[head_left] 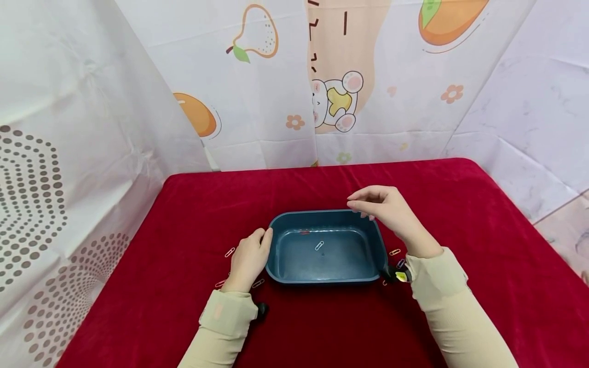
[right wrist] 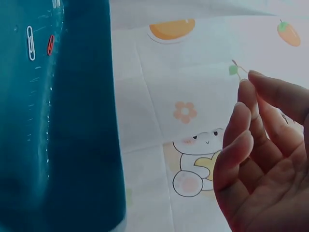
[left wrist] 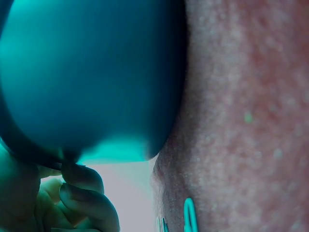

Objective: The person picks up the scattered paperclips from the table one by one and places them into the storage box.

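A dark blue rectangular basin [head_left: 322, 255] sits on the red cloth. My left hand [head_left: 249, 259] grips its left rim, and the left wrist view shows the fingers [left wrist: 82, 191] at the rim's edge. Inside lie a white paper clip [head_left: 319, 245] and a red paper clip [head_left: 304, 232]; the right wrist view shows both. Over the basin's far right corner hovers my right hand [head_left: 384, 207], fingers loosely bent, thumb and index tips close together. No object shows between those fingertips [right wrist: 245, 87].
Loose paper clips lie left of the basin, among them a pale one [head_left: 229, 252] and one by my left wrist [head_left: 257, 282]. To the right are a yellow clip [head_left: 394, 252], a purple clip [head_left: 401, 263] and an orange clip [head_left: 384, 282]. A printed curtain [head_left: 276, 97] hangs behind the table.
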A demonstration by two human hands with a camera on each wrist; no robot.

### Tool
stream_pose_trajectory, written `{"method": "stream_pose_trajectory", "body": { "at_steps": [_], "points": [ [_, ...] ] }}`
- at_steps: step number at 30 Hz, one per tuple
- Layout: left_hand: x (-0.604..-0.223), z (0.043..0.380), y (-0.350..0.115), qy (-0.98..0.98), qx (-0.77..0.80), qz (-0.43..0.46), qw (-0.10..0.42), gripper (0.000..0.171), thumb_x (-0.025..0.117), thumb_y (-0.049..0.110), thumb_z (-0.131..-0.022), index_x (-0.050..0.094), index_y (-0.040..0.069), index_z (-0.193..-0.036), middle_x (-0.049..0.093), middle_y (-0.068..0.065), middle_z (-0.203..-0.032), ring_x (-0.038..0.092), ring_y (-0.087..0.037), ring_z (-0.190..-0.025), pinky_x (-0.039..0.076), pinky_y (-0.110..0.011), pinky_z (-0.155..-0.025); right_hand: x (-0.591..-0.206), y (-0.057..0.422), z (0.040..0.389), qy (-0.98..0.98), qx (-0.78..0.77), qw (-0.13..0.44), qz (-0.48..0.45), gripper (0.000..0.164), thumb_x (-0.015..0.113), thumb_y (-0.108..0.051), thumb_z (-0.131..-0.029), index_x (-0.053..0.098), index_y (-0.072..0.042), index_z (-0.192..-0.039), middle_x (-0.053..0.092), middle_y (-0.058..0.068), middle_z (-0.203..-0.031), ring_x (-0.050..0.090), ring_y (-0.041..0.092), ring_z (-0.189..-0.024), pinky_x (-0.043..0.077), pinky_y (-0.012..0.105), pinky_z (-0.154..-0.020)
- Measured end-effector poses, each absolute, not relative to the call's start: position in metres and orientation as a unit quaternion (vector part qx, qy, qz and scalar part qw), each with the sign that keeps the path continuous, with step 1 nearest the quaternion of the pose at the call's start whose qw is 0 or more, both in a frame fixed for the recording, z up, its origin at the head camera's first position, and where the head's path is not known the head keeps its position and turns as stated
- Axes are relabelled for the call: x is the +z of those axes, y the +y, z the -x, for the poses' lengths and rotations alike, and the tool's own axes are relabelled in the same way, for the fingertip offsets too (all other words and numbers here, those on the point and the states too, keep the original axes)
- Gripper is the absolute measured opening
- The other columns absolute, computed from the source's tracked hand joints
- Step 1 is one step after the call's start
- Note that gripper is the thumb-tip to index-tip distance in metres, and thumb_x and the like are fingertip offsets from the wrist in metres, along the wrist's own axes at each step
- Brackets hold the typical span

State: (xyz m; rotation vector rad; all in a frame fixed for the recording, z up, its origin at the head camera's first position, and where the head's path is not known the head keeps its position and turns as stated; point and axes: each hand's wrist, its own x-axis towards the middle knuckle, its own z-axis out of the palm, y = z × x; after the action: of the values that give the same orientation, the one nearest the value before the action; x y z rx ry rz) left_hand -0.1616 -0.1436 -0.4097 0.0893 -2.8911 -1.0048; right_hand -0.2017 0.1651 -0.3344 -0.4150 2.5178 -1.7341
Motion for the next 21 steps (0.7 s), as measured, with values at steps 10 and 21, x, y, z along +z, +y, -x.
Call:
{"method": "stream_pose_trajectory", "body": {
  "at_steps": [10, 21],
  "points": [
    [-0.408, 0.161, -0.143, -0.942, -0.331, -0.032, 0.035, 0.039, 0.045, 0.035, -0.104, 0.043, 0.013, -0.072, 0.040, -0.003, -0.058, 0.039, -0.019, -0.049, 0.030, -0.029, -0.049, -0.340, 0.183, 0.190, 0.808, -0.576, 0.011, 0.125, 0.020, 0.072, -0.023, -0.091, 0.073, -0.009, -0.105, 0.071, -0.003, -0.083, 0.064, 0.021, -0.070, 0.054, 0.030, -0.064],
    [-0.409, 0.161, -0.143, -0.943, -0.331, -0.035, 0.034, 0.039, 0.044, 0.035, -0.105, 0.043, 0.013, -0.072, 0.041, -0.004, -0.059, 0.039, -0.019, -0.050, 0.030, -0.029, -0.049, -0.352, 0.195, 0.184, 0.804, -0.584, 0.014, 0.110, 0.013, 0.071, -0.021, -0.092, 0.074, -0.014, -0.102, 0.070, -0.005, -0.080, 0.062, 0.016, -0.066, 0.053, 0.030, -0.063]
  ]
}}
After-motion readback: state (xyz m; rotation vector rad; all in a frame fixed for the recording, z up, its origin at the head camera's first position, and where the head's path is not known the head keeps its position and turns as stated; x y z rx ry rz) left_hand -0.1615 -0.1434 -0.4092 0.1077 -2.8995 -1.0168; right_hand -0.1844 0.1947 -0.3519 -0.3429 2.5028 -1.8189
